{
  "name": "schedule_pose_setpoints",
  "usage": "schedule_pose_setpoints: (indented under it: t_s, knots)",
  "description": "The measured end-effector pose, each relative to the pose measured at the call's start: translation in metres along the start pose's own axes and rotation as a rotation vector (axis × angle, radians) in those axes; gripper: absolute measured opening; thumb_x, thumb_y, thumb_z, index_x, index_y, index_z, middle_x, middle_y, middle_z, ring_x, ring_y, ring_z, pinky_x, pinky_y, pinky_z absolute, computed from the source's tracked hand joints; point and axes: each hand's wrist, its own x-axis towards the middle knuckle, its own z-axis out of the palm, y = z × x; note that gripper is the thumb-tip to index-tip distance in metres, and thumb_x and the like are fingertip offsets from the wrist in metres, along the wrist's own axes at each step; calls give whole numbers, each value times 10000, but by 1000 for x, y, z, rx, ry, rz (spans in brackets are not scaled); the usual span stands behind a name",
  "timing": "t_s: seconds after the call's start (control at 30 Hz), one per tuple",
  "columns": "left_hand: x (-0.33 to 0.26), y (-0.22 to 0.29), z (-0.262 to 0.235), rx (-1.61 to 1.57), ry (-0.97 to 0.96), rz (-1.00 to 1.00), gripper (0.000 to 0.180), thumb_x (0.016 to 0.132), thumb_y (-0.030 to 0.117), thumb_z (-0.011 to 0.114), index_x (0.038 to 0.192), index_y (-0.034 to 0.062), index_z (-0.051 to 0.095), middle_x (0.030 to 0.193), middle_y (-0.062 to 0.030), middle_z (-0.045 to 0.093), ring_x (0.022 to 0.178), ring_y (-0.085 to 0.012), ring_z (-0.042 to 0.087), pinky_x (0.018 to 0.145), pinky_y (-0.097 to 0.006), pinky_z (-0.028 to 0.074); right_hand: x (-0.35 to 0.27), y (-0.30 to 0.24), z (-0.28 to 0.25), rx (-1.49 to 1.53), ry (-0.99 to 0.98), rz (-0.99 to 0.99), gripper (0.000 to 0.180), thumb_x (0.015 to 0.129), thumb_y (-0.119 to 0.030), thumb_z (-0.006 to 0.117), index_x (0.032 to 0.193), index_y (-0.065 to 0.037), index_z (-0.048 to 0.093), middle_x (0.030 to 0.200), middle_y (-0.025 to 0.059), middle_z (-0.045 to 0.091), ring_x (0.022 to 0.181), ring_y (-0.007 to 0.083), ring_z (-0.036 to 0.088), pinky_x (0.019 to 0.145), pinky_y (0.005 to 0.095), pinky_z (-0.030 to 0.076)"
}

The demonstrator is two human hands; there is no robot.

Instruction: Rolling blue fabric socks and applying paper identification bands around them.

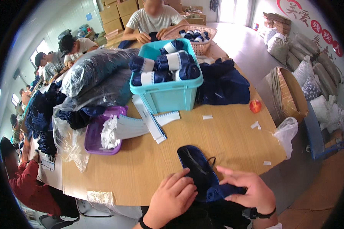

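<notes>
The bench [145, 179] carries a navy slipper-shaped piece [198, 166] at its near edge, long axis running away from the person and slightly leftward. The left hand [174, 196] is nearer, its fingers bent together at the piece's left side; thumb hidden, pinch cannot be confirmed. The right hand [252, 189] has its index finger spread and thumb against a navy roll [218, 192]; full closure is unclear.

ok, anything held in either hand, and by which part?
Right hand: navy cloth piece, by its rolled near end, between thumb and fingers. Left hand: at its left edge; can't tell if gripping.
</notes>
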Motion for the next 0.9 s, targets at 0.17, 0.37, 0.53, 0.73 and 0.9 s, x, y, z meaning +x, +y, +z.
schedule_pose_setpoints:
  t_s: [0.17, 0.37, 0.53, 0.73, 0.9]
  knots:
    - [0, 3, 3, -58, 9, -27, 219, 792, 116, 831, 947, 114, 677, 1070, -52, 671, 1239, -324, 657, 1000, -446, 525, 21, 14, -7, -115, -16, -117, 406, 846, -33, 826, 1229, 47, 716, 1577, 292, 503, 1452, 336, 540, 1052, 359, 515]
    - [-5, 5, 2, -38, 11, -54, 227, 776, 110, 829, 931, 119, 664, 1053, -47, 661, 1247, -326, 643, 1030, -472, 505, 34, 15, -10, -40, -72, -58, 416, 838, 37, 804, 1244, 48, 709, 1552, 301, 525, 1344, 295, 627, 926, 335, 601]
    - [-7, 11, 1, 117, 8, -74, 190, 772, 171, 810, 889, 138, 664, 1075, -12, 672, 1277, -298, 618, 1011, -474, 456, 37, 12, -5, -131, -104, -148, 429, 827, 29, 811, 1245, 36, 713, 1465, 292, 605, 1245, 354, 700, 936, 360, 600]
    - [-14, 9, 5, 214, -28, -77, 201, 827, 229, 794, 960, 150, 665, 1125, -2, 657, 1286, -270, 611, 955, -437, 474, 38, 7, 3, -172, -168, -95, 397, 846, -50, 800, 1233, -15, 724, 1297, 162, 736, 1139, 361, 722, 950, 397, 583]
    - [-17, 9, 3, 169, -16, -109, 204, 771, 194, 788, 932, 141, 674, 1101, -23, 662, 1283, -301, 613, 985, -468, 480, 38, 3, 2, -174, -298, -77, 411, 816, -20, 808, 1220, -33, 734, 1348, 149, 716, 1153, 346, 714, 993, 391, 559]
